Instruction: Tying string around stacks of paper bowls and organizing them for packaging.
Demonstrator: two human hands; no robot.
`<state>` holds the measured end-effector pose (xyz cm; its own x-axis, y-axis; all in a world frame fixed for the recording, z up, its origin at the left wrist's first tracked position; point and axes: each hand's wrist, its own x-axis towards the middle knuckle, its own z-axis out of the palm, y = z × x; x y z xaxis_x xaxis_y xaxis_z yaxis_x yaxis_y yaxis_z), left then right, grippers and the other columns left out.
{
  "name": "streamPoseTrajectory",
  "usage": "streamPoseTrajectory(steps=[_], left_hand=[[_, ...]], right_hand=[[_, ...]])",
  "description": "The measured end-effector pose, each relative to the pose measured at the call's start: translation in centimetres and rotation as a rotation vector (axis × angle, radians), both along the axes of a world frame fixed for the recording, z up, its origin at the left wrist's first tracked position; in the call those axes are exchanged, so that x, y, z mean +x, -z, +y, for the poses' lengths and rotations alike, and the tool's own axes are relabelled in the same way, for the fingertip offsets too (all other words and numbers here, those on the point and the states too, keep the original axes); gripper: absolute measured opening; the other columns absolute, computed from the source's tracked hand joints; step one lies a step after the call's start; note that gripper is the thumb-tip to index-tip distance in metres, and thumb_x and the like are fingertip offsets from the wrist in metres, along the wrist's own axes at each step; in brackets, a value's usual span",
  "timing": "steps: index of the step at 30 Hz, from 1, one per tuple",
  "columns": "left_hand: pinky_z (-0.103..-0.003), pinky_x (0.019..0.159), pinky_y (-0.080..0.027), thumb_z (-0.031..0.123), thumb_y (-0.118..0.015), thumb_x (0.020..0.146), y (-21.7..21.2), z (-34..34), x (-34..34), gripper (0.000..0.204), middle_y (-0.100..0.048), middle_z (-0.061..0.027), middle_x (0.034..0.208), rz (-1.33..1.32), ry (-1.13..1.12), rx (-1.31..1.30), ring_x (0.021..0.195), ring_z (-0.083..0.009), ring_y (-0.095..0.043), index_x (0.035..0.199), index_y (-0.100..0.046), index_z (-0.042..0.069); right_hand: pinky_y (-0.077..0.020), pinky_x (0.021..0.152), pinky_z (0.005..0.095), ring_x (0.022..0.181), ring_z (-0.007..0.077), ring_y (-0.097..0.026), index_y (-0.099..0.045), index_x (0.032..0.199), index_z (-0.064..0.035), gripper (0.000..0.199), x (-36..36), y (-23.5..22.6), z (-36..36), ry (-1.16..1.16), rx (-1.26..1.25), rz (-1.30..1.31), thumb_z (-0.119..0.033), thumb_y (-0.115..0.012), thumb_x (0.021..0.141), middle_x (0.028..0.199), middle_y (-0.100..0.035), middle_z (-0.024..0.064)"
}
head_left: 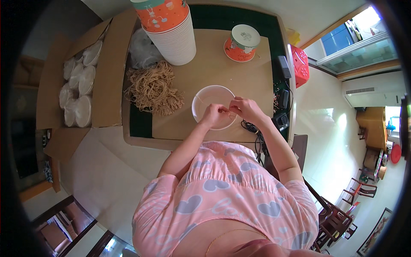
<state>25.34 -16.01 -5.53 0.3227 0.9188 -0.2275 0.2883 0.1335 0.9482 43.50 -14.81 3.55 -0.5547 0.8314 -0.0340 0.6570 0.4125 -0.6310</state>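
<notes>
Two hands, your left hand (215, 115) and right hand (245, 107), pinch a thin strand (232, 116); bowl (206, 97) sits beneath your fingers, cord pile (155, 88) to their left, cup stack (174, 45) beyond.

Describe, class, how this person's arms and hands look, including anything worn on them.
The left hand and right hand are ungloved. Short, loose pink sleeves with grey shapes leave the forearms bare; no watch or bracelet shows.
</notes>
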Motion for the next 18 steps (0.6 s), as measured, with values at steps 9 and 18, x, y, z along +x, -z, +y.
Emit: streamPoseTrajectory(steps=[9,18], left_hand=[[-0.031,0.057,-0.048,0.017,-0.074,0.071,-2.6,-0.2,-0.3,0.024,-0.061,-0.0062,0.067,0.135,0.032,0.06,0.062,-0.017,-0.06,0.087,-0.063,0.003],[-0.041,0.082,-0.044,0.007,-0.073,0.065,-6.9,-1.5,-0.4,0.028,-0.056,-0.0079,0.104,0.439,-0.002,0.708,0.097,-0.0284,-0.054,0.091,-0.062,0.009]], right_hand=[[-0.048,0.06,0.0421,0.072,0.0325,-0.061,-0.057,0.083,-0.0077,0.016,-0.3,0.5,-0.3,0.024,0.043,-0.089,-0.024,-0.056,0.086,0.084,-0.058,0.0097],[-0.048,0.06,0.042,0.073,0.0326,-0.06,-0.057,0.084,-0.0072,0.015,0.0,0.4,-0.3,0.071,0.069,-0.052,-0.022,-0.056,0.086,0.087,-0.058,0.0097]])
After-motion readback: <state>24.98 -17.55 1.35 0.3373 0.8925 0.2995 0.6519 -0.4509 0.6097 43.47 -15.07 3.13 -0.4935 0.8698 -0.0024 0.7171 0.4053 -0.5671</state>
